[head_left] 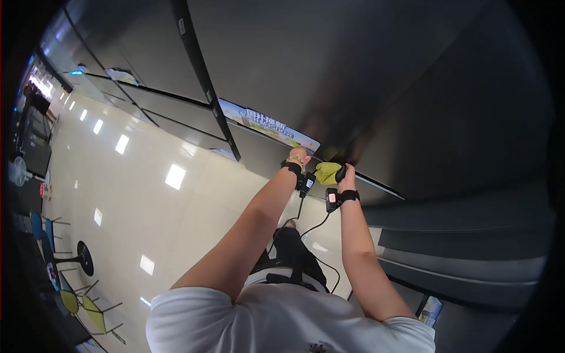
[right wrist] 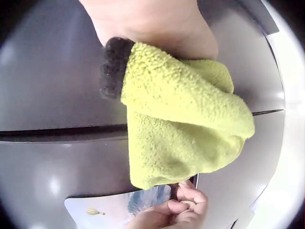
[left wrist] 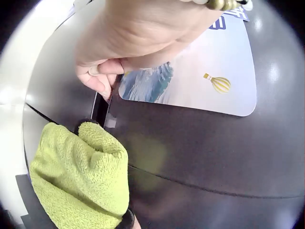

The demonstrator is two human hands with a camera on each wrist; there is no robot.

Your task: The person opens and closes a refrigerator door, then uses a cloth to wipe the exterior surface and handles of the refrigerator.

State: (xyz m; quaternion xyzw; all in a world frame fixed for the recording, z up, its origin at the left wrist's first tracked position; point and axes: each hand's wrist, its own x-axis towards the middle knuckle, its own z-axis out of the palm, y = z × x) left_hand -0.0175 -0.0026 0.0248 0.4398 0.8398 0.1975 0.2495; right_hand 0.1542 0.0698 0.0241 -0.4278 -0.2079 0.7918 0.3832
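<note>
I stand against a dark grey refrigerator door (head_left: 365, 70) that carries a printed sticker (head_left: 268, 126) with a balloon picture (left wrist: 200, 76). My left hand (left wrist: 102, 83) curls its fingertips into the dark gap at the door edge, right at the sticker's corner (right wrist: 109, 210). The left hand (head_left: 298, 157) also shows from the right wrist (right wrist: 186, 205). My right hand (head_left: 347, 175) grips a bunched yellow-green cloth (right wrist: 181, 119) and holds it against the door just below the left hand. The cloth (left wrist: 81, 176) covers most of the right hand's fingers (right wrist: 152, 24).
More dark appliance fronts (head_left: 153, 53) run in a row to the far left. The glossy pale floor (head_left: 135, 194) reflects ceiling lights. Coloured chairs (head_left: 82, 303) and a small round black stand (head_left: 85, 257) sit at the left. Grey ledges (head_left: 459, 259) lie at lower right.
</note>
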